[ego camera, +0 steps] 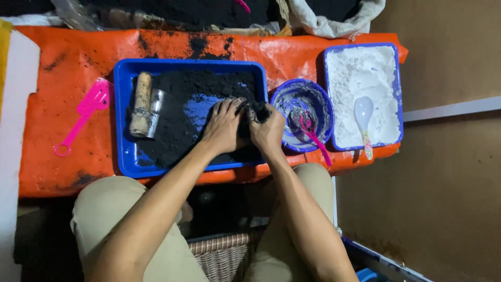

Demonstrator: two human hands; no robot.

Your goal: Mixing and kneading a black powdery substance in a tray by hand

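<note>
Hands meet at the blue tray's (122, 156) three o'clock edge: left hand (224, 125) presses flat on black powder (172, 130), right hand (267, 130) clutches a dark clump (259, 110). Wooden roller (141, 104) lies at nine o'clock; blue bowl (323, 104) just beside, three o'clock.

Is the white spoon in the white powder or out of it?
In: the white spoon lies on the powder inside the right tray.

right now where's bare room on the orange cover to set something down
Bare orange cover lies left of the big blue tray, below the pink scoop. The right side is crowded: hands, blue bowl, white powder tray.
</note>
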